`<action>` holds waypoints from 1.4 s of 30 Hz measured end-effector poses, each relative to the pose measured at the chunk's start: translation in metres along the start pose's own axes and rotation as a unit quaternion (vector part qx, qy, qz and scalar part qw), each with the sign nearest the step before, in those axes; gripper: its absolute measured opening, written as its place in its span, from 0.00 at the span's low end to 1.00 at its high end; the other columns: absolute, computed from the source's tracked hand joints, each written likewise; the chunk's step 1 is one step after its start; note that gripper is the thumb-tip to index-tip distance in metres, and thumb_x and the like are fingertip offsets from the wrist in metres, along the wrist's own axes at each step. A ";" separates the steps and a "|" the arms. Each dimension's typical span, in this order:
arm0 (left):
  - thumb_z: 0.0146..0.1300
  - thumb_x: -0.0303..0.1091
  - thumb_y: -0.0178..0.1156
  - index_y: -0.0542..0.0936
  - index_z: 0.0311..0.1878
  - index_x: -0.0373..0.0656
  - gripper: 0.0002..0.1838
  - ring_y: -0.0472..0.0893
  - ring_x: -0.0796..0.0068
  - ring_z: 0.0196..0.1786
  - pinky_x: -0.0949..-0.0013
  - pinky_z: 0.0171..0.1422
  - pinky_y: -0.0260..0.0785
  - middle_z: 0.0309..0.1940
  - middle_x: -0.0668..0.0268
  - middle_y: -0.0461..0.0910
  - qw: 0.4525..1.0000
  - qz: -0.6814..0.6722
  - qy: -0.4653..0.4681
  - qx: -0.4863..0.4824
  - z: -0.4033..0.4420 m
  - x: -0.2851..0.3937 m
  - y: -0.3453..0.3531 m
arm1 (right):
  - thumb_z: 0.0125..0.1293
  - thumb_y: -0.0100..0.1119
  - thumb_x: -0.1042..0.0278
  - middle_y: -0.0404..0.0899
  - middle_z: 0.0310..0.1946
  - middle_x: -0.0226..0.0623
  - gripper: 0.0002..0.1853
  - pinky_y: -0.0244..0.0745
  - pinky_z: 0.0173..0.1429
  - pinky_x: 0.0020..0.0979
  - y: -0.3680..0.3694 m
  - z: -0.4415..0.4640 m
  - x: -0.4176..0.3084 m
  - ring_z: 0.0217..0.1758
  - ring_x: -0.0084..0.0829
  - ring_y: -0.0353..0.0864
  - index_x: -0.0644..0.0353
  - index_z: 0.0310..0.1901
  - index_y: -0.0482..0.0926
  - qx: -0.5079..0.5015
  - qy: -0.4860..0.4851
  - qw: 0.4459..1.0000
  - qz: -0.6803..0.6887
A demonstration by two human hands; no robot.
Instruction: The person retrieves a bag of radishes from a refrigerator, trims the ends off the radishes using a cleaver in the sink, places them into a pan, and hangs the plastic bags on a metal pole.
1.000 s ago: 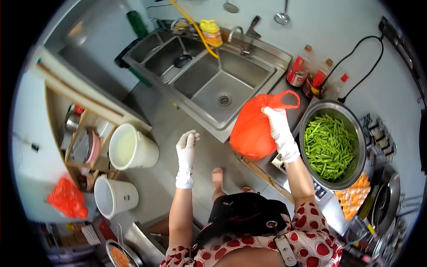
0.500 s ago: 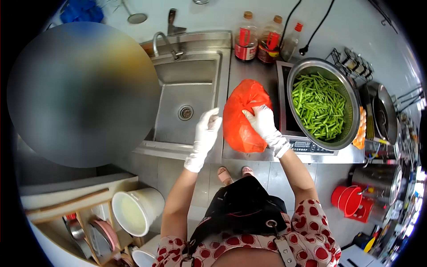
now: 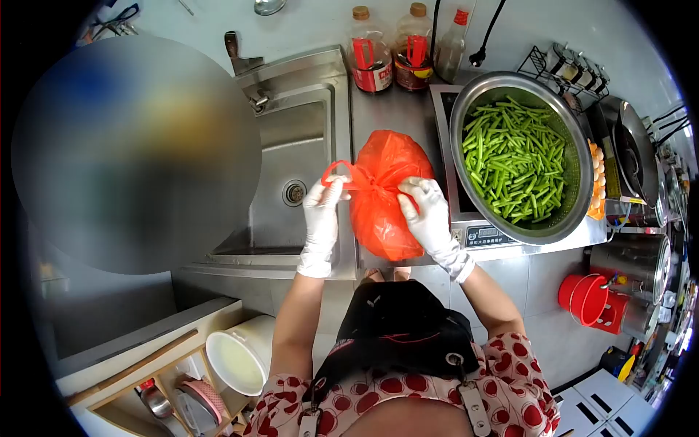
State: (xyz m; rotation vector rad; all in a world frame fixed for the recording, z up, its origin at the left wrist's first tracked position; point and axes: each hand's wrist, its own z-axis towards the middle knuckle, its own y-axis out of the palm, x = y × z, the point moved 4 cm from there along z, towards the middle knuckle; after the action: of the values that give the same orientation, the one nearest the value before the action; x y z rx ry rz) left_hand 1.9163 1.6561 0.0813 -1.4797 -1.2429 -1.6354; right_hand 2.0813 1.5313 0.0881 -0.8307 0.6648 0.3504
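The red plastic bag [image 3: 386, 222] rests on the steel counter [image 3: 386, 111] just left of the metal colander [image 3: 577, 173], its top gathered into a bunch. The left hand [image 3: 322, 211], in a white glove, pinches the loop handle [image 3: 338, 166] on the side of the bag away from the colander. The right hand [image 3: 431, 222], gloved too, is at the bag's near-colander side, thumb and fingers slightly parted; whether they grip a fold of plastic, I cannot tell.

Cut green vegetable pieces [image 3: 513, 160] fill the colander. Under it is a cooker [image 3: 445, 120], whose control panel [image 3: 486, 235] shows at the colander's front edge: a dark strip with a small display and printed characters too small to read. Beyond the colander to the left stand two brown-capped bottles [image 3: 371, 69] [image 3: 413, 64], each with a red handle and a label. The label on the one farther from the colander is red and white with bold lettering; the other's has red and yellow. I cannot make out a brand on either. A clear bottle with a red cap [image 3: 460, 17] is nearer the colander.
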 end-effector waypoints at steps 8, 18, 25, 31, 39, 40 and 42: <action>0.57 0.19 0.59 0.81 0.44 0.39 0.12 0.79 0.71 0.48 0.69 0.58 0.68 0.44 0.63 0.81 0.936 0.248 0.091 -0.233 0.005 0.065 -0.006 | 0.47 0.67 0.71 0.77 0.28 0.31 0.08 0.64 0.42 0.38 0.012 0.002 -0.013 0.37 0.36 0.72 0.55 0.30 0.80 -0.001 -0.004 1.000 -0.009; 0.51 0.27 0.61 0.81 0.35 0.42 0.07 0.77 0.55 0.44 0.59 0.48 0.71 0.39 0.61 0.78 0.690 0.458 0.316 -0.464 0.052 0.029 0.067 | 0.47 0.61 0.68 0.71 0.27 0.31 0.04 0.64 0.41 0.36 -0.010 -0.004 -0.044 0.37 0.35 0.69 0.53 0.24 0.76 0.057 -0.022 0.995 -0.079; 0.61 0.23 0.56 0.78 0.36 0.33 0.03 0.77 0.75 0.34 0.71 0.42 0.69 0.31 0.65 0.79 0.911 0.295 0.054 -0.284 0.109 0.013 0.038 | 0.52 0.64 0.66 0.72 0.29 0.29 0.06 0.62 0.48 0.38 -0.035 -0.039 -0.049 0.41 0.35 0.70 0.53 0.30 0.77 -0.055 0.027 0.997 0.045; 0.67 0.29 0.53 0.76 0.39 0.35 0.07 0.74 0.79 0.38 0.74 0.44 0.67 0.33 0.68 0.78 0.922 0.003 -0.198 -0.332 0.098 -0.011 0.041 | 0.47 0.62 0.63 0.74 0.33 0.29 0.12 0.64 0.47 0.36 -0.003 -0.032 -0.064 0.44 0.33 0.71 0.48 0.37 0.83 -0.116 0.044 0.971 -0.204; 0.66 0.33 0.56 0.76 0.36 0.37 0.08 0.74 0.77 0.31 0.71 0.41 0.70 0.29 0.68 0.77 0.916 0.232 -0.097 -0.313 0.150 0.003 0.003 | 0.40 0.61 0.68 0.75 0.40 0.30 0.10 0.68 0.49 0.39 -0.035 -0.070 -0.084 0.49 0.37 0.71 0.53 0.30 0.79 -0.142 0.005 0.973 -0.183; 0.67 0.34 0.55 0.76 0.36 0.37 0.09 0.75 0.75 0.31 0.70 0.41 0.71 0.28 0.67 0.77 0.935 0.194 -0.125 -0.267 0.159 0.005 -0.003 | 0.41 0.61 0.67 0.76 0.39 0.30 0.10 0.68 0.49 0.39 -0.029 -0.087 -0.075 0.48 0.37 0.72 0.53 0.29 0.80 -0.173 0.011 0.963 -0.205; 0.70 0.35 0.51 0.75 0.37 0.38 0.11 0.78 0.68 0.35 0.63 0.44 0.73 0.32 0.62 0.78 0.906 -0.027 -0.313 -0.282 0.174 -0.022 -0.018 | 0.41 0.61 0.66 0.76 0.38 0.30 0.09 0.68 0.50 0.39 -0.021 -0.120 -0.063 0.46 0.36 0.73 0.52 0.29 0.80 -0.207 0.039 0.942 -0.261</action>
State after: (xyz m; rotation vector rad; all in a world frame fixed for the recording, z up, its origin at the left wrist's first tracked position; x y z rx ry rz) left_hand 1.9749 1.8183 0.0449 -2.4986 -1.1648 -1.6991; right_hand 1.9967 1.4237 0.0831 -1.3900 0.4220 -0.0311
